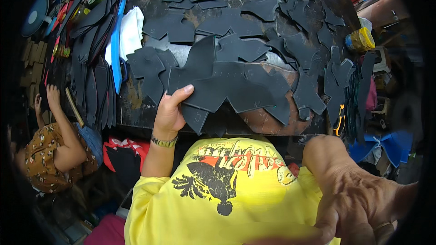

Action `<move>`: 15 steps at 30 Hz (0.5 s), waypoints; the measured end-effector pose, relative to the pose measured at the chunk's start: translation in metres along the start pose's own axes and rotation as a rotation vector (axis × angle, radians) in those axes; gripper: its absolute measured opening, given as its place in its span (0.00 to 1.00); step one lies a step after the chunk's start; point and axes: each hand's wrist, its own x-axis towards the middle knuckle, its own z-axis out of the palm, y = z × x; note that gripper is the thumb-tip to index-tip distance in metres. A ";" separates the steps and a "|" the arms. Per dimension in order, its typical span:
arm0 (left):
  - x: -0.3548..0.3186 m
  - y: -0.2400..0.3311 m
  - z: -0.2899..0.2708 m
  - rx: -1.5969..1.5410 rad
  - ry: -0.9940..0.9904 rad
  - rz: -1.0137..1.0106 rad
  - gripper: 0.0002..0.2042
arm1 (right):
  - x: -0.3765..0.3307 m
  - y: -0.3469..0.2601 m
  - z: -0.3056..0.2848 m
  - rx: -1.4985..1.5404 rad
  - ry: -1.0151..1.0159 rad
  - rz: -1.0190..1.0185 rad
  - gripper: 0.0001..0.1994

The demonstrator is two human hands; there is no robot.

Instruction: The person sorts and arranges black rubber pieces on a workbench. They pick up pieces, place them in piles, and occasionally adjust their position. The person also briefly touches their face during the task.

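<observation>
My left hand [171,109], with a gold watch on its wrist, grips a black cut-out sheet piece [227,81] at its near left edge. The thumb presses on top and the fingers are hidden underneath. This piece has a notched lower edge and lies over other dark pieces near the table's front. My right hand [356,199] is raised close to the camera at the lower right, away from the table. Its fingers are spread, one of them blurred along the bottom edge, with the tips outside the picture. Nothing shows in it.
More black cut pieces [177,29] cover the dark table [131,109]. A blue strip [121,31] and a white cloth [131,31] lie left. Rightward are an orange-handled cutter [339,120] and a yellow-lidded jar [360,40]. Another person [63,154] sits at the left.
</observation>
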 end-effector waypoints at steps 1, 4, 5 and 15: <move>-0.001 0.000 -0.001 -0.004 0.007 -0.010 0.17 | 0.000 0.000 0.000 -0.001 0.003 0.003 0.42; -0.003 0.000 -0.003 -0.009 0.016 -0.024 0.17 | 0.000 -0.001 0.000 -0.005 -0.010 0.007 0.42; -0.003 0.000 -0.003 -0.006 0.014 -0.023 0.17 | 0.000 -0.001 0.000 -0.010 -0.015 0.006 0.42; -0.005 -0.004 0.002 -0.049 -0.024 0.036 0.14 | -0.004 -0.001 0.001 -0.013 -0.030 0.018 0.42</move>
